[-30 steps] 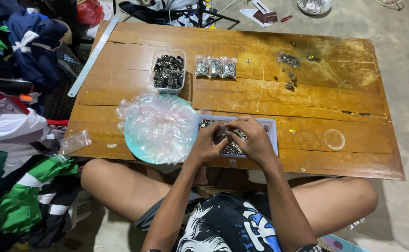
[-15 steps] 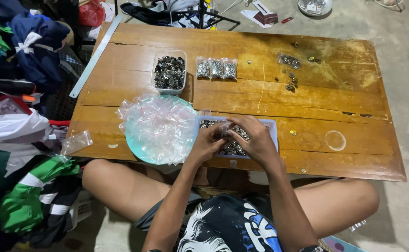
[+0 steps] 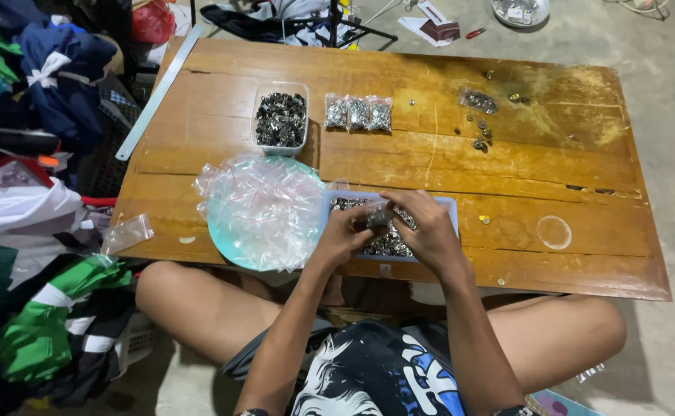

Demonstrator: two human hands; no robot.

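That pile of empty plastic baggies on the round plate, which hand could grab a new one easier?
Probably the left hand. It sits right beside the pile of empty bags, while the right hand is farther off, over the tray of metal bits. Both hands pinch a small filled bag.

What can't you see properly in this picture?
- Head view: the small bag is mostly hidden by the left hand and right hand; its contents are unclear.
- The tray is partly covered by both hands.
- The metal bits in the tub are too small to identify.
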